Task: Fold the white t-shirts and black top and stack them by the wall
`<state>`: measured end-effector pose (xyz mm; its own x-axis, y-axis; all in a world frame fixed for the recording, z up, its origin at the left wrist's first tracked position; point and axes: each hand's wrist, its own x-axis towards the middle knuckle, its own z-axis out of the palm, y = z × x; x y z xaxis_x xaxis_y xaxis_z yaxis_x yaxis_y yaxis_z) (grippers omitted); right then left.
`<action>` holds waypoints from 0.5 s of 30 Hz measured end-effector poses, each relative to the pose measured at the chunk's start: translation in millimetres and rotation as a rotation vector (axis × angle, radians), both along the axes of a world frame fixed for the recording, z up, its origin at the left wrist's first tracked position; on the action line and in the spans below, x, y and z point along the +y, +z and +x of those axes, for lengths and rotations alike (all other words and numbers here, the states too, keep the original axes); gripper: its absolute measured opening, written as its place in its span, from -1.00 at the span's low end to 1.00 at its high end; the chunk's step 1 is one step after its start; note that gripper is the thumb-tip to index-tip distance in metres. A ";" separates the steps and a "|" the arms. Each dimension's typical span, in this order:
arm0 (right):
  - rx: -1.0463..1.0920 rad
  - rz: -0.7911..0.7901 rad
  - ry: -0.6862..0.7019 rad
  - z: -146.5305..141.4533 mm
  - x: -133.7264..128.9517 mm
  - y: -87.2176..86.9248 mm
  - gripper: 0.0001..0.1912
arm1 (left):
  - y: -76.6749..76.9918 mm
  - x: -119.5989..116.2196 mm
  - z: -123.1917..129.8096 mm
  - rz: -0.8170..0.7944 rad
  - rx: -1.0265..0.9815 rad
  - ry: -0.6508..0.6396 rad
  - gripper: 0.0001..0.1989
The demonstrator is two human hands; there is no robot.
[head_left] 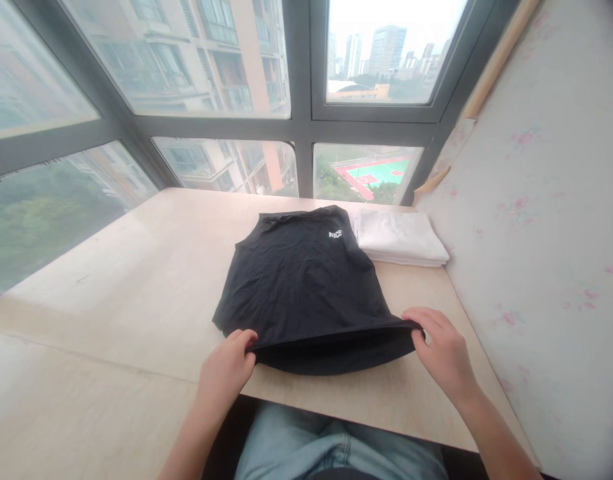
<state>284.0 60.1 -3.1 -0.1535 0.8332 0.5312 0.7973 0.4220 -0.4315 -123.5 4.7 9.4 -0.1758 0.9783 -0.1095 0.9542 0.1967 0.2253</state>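
A black sleeveless shirt lies spread on the pale wooden surface, its neck toward the window and a small white print at the upper right of its chest. My left hand pinches the hem near its left side. At the right end of the hem, my right hand grips the fabric between thumb and fingers. Between both hands the upper layer of the hem is lifted, so the shirt's bottom opening gapes toward me and the lower layer shows beneath.
Folded white cloth lies to the right of the shirt, close to the flowered wall. Grey-framed windows border the far side and left of the wooden surface. Its front edge runs just above my lap.
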 end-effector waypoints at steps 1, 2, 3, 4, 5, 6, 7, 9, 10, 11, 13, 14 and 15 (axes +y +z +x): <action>-0.008 0.042 -0.021 -0.9 0.2 1.5 -0.66 | -0.1 -2.1 -1.3 -0.006 0.022 0.028 -0.72; -0.015 0.079 -0.042 -1.8 0.6 3.0 -0.67 | 0.2 -4.0 -2.8 -0.008 0.047 0.063 -0.74; -0.022 0.110 -0.061 -2.6 1.0 4.3 -0.68 | 1.0 -5.7 -4.2 -0.007 0.067 0.099 -0.76; -0.031 0.134 -0.081 -3.4 1.4 5.2 -0.70 | 2.4 -7.4 -5.5 0.002 0.081 0.135 -0.76; -0.044 0.150 -0.106 -4.0 1.8 5.8 -0.71 | 4.3 -8.9 -6.8 0.016 0.086 0.168 -0.76; -0.060 0.154 -0.138 -4.4 2.0 6.0 -0.72 | 6.6 -10.3 -8.1 0.035 0.087 0.201 -0.76; -0.080 0.145 -0.176 -4.5 2.1 5.9 -0.72 | 9.3 -11.7 -9.5 0.056 0.089 0.232 -0.76; -0.119 0.089 -0.270 -3.1 1.4 4.9 -0.68 | 15.1 -14.5 -14.2 0.106 0.120 0.291 -0.76; -0.133 0.050 -0.319 -1.6 0.7 4.0 -0.66 | 17.8 -15.9 -17.9 0.133 0.150 0.324 -0.76; -0.146 0.005 -0.363 0.5 -0.1 3.0 -0.64 | 20.2 -17.4 -22.8 0.159 0.182 0.358 -0.76; -0.168 -0.093 -0.424 5.5 -2.1 0.9 -0.62 | 22.6 -20.2 -34.9 0.208 0.229 0.420 -0.73; -0.168 -0.139 -0.432 7.8 -3.0 0.1 -0.61 | 22.3 -21.4 -41.0 0.227 0.231 0.440 -0.72; -0.155 -0.182 -0.423 9.4 -3.7 -0.6 -0.60 | 20.8 -22.5 -45.9 0.242 0.214 0.447 -0.73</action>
<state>293.4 56.4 -3.7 0.1533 0.9168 0.3687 0.9433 -0.0246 -0.3310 -169.4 -17.8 30.1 -0.5737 0.7959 0.1933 0.8190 0.5601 0.1246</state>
